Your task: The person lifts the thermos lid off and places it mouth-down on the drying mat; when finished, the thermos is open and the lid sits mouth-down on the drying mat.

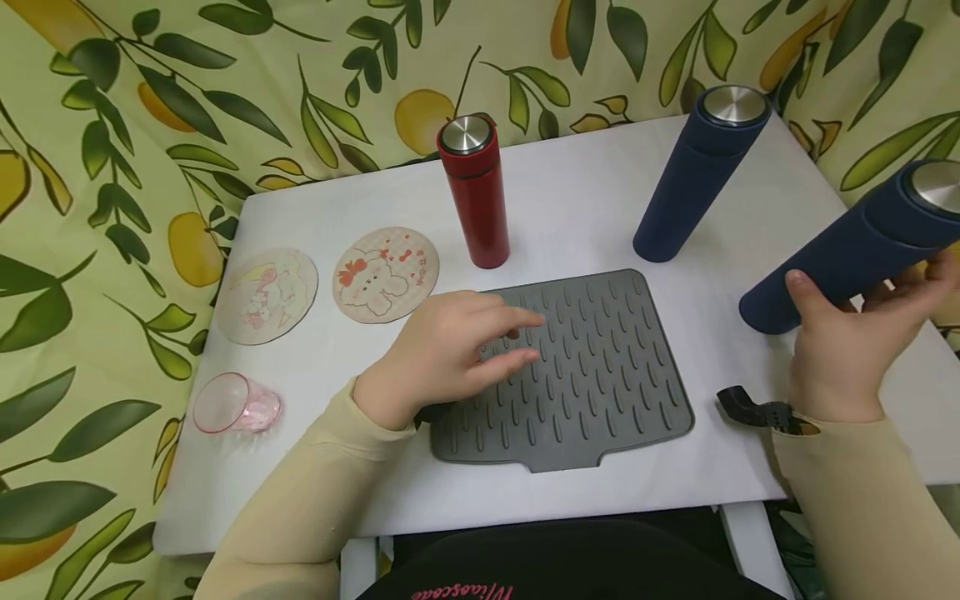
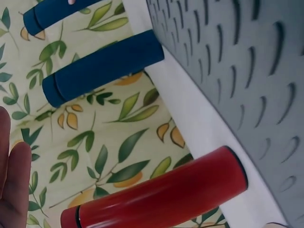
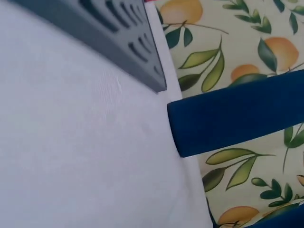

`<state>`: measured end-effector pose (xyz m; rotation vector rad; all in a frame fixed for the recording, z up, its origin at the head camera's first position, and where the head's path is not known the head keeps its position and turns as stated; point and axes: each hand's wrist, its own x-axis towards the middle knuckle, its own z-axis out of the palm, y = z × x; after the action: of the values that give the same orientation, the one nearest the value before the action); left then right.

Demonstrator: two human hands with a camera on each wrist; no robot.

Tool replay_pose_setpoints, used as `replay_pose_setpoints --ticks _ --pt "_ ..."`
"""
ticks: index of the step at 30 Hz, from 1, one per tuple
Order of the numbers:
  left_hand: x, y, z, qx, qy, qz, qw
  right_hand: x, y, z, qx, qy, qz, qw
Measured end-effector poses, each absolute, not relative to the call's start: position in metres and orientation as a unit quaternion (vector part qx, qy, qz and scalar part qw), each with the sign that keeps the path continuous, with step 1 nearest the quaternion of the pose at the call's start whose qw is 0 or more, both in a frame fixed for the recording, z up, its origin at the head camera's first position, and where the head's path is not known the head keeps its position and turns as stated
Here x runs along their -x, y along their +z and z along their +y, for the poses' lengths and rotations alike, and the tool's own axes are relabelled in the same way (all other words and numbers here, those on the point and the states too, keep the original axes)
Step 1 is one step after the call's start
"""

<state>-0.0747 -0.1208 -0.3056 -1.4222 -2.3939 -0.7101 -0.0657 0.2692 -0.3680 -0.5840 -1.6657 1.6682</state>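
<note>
My right hand holds a navy blue thermos near the table's right edge, thumb on its near side and fingers around the far side. Only a strip of this thermos shows at the corner of the right wrist view. A second navy thermos stands upright to its left, also visible in the left wrist view. Over the left part of a grey ridged mat, my left hand hovers with loosely bent fingers and nothing in them. Behind the mat stands a red thermos with a steel-topped lid.
Two round coasters with cartoon prints, one with a bear and a paler one, lie on the left of the white table. A pink clear glass is near the left edge. Leaf-patterned cloth hangs behind.
</note>
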Motion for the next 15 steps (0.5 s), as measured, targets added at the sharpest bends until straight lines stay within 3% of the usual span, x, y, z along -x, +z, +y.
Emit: replay_pose_setpoints --ticks 5,15 --pt "0.087 -0.300 -0.115 0.488 -0.246 -0.829 0.122 0.072 -0.374 0.259 0.202 0.659 -0.627 0.363" --pt "0.111 -0.282 -0.102 0.443 -0.280 -0.849 0.062 0.065 -0.368 0.207 0.077 0.666 -0.668 0.323"
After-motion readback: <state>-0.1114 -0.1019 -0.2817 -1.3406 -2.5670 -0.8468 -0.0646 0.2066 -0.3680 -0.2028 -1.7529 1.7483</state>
